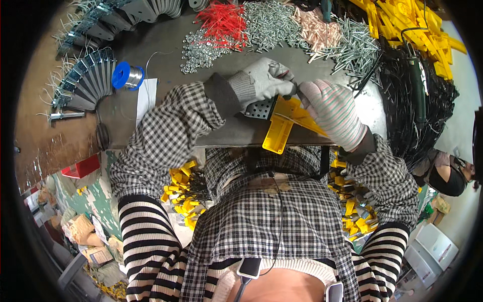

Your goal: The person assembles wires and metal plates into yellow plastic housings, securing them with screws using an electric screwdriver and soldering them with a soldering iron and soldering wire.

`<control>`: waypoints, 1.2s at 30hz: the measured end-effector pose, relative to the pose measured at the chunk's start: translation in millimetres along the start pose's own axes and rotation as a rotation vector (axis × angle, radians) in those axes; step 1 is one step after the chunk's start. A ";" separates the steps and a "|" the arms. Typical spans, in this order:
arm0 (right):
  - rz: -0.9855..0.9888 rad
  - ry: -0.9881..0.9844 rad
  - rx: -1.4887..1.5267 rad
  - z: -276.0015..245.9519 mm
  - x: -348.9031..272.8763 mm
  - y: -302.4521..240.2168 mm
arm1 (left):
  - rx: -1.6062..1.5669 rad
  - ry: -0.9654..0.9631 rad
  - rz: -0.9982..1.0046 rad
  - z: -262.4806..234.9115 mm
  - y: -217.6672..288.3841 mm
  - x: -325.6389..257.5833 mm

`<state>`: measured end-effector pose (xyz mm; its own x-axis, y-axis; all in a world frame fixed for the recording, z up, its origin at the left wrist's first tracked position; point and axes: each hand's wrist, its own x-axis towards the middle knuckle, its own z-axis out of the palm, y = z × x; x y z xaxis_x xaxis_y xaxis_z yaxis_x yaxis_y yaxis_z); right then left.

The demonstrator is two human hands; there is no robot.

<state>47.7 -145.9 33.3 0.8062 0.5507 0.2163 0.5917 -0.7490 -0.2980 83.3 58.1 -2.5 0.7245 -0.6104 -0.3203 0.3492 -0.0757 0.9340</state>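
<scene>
Checked fabric of the person's own shirt (282,211) fills the lower middle of the view, nearest the lens, with striped cuffs at both sides and a dark cable running down the front; beyond it lies the grey metal worktable (166,108), its near edge curving across the middle; along the table's far side run the heaps, largest first: a mass of black cable ties (402,95) at the far right with a dark green tool (416,83) lying on it, yellow plastic parts (402,20) above that, silver screws (352,48) and a second pile of them further left, pale pink plugs (314,30), red plastic pieces (221,20) and small silver nuts (201,50); fanned grey metal brackets (88,80) arc along the left edge; a blue spool of wire (127,75) stands just beside them, near a white sheet of paper. At the table's near edge sits a yellow plastic piece (284,123) joined to a perforated grey metal plate (261,108); the left hand (269,78), in a grey glove, is closed on the plate's upper edge; the right hand (334,113), in a striped glove, grips the yellow piece from the right, fingertips meeting the left glove; more yellow parts lie in heaps under the table at both knees.
</scene>
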 end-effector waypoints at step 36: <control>-0.135 -0.069 0.139 1.0 14.0 -32.4 | 0.450 0.943 0.346 17.5 -38.4 -34.4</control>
<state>39.8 -113.6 45.1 0.7145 0.6705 0.1999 0.6847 -0.6113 -0.3968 34.7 68.2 -24.6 0.9715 0.1783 0.1563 -0.0699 -0.4143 0.9075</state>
